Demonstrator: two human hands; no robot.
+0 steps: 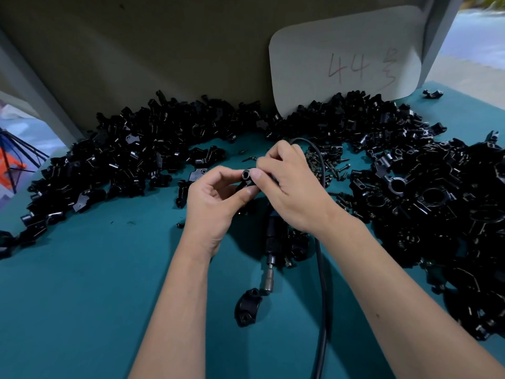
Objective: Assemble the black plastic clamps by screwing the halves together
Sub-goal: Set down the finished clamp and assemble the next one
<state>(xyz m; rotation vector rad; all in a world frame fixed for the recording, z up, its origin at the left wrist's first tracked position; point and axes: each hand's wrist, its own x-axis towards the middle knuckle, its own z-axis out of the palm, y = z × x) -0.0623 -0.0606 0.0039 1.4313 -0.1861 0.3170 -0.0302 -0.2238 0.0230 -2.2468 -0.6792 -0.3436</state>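
Observation:
My left hand [211,199] grips a black plastic clamp half [246,179] between thumb and fingers above the middle of the teal table [90,291]. My right hand [287,184] meets it from the right, its thumb and fingers pinching the same part at its round hole. Whether a screw sits under the right fingers is hidden. A single curved clamp half [247,310] lies on the table nearer me. A corded electric screwdriver [273,242] lies under my hands, its bit pointing toward me.
Heaps of black clamp parts curve along the back at the left [117,157] and pile up at the right [437,203]. Loose screws [332,164] lie behind my right hand. The screwdriver's cable [322,283] runs toward me. A white card [347,58] marked 44 leans on the back wall.

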